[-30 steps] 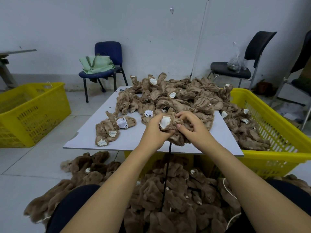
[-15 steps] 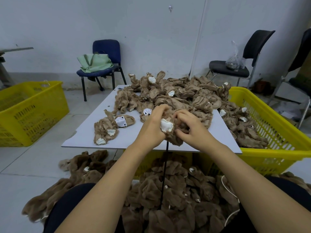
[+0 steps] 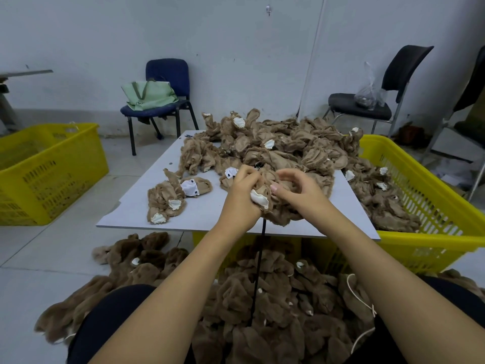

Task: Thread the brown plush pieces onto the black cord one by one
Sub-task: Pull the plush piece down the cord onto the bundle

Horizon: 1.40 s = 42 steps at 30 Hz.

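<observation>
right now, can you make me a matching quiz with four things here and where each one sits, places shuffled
Things:
1. green bag
2. clear bag
3. black cord
4. left crate

Places:
A. on the black chair
B. on the floor left of the table
C. on the blue chair
D. hanging below the hands

Pairs: 1-C, 2-A, 3-D, 4-B

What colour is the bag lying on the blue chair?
Pale green; the bag shows in the head view, on the blue chair by the wall.
</observation>
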Each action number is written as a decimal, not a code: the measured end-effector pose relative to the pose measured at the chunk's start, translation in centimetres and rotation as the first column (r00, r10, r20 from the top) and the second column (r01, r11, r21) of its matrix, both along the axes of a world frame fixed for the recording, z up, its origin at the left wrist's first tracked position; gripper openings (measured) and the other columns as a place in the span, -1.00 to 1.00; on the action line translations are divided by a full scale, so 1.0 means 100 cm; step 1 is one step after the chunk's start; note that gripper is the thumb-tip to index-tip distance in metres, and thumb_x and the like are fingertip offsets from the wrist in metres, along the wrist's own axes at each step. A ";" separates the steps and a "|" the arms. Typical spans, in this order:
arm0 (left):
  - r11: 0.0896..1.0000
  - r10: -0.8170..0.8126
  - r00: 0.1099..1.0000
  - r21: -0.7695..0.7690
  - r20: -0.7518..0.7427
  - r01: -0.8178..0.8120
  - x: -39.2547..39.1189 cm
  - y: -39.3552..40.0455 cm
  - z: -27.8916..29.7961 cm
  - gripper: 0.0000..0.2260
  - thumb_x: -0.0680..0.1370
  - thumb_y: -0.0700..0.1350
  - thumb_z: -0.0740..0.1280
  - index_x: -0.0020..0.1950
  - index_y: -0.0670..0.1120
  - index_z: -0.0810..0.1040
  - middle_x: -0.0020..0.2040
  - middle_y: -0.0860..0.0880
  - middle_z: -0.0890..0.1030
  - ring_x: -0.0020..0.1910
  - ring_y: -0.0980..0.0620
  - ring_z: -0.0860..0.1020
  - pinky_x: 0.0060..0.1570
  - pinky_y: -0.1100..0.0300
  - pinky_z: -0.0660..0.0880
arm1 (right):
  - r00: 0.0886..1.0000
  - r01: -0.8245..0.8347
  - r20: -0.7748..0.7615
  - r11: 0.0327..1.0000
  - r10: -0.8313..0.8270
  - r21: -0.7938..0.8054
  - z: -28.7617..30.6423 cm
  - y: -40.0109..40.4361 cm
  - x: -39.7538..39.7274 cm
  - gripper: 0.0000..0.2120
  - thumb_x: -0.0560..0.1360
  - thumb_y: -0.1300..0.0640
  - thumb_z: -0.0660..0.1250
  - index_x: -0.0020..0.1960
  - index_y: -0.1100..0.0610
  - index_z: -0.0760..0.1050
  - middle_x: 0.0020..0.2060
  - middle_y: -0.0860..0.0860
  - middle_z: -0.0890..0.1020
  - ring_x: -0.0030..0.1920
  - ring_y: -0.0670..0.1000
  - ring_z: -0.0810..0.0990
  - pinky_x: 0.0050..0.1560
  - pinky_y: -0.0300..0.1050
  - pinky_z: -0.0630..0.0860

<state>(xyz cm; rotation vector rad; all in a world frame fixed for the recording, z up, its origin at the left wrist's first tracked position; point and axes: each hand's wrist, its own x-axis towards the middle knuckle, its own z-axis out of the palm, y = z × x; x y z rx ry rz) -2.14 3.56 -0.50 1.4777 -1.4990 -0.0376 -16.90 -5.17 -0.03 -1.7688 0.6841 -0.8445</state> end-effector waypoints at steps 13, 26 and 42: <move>0.976 -0.169 0.953 0.092 -0.250 0.197 0.002 0.006 0.001 -0.67 0.45 -0.26 0.46 -0.11 0.12 0.41 -0.12 0.21 0.53 -0.15 0.24 0.48 -0.20 0.42 0.39 | 0.998 -0.064 0.019 0.994 0.063 0.088 0.003 -0.004 -0.002 -0.91 0.55 0.17 0.45 -0.03 0.15 0.56 -0.10 0.06 0.68 -0.11 0.00 0.69 -0.22 -0.16 0.61; 0.971 0.021 0.755 0.194 -0.656 0.142 -0.001 -0.001 0.031 -0.60 0.66 -0.01 0.30 -0.34 -0.15 0.44 -0.08 -0.10 0.67 -0.02 -0.06 0.61 -0.08 0.13 0.51 | 0.999 -0.007 0.039 0.997 0.004 0.079 0.003 0.005 0.010 -0.89 0.54 0.23 0.29 -0.05 0.28 0.41 -0.23 0.09 0.46 -0.25 0.03 0.42 -0.24 -0.10 0.39; 0.966 -0.052 0.979 0.241 -0.196 0.099 0.009 0.004 0.019 -0.76 0.54 -0.34 0.38 0.13 -0.09 0.52 0.17 -0.06 0.52 0.17 0.00 0.52 0.15 0.17 0.50 | 0.994 -0.053 0.097 0.998 0.055 -0.021 -0.005 0.001 0.011 -0.79 0.55 0.27 0.43 -0.15 0.06 0.44 -0.34 -0.17 0.56 -0.33 -0.14 0.57 -0.30 -0.24 0.55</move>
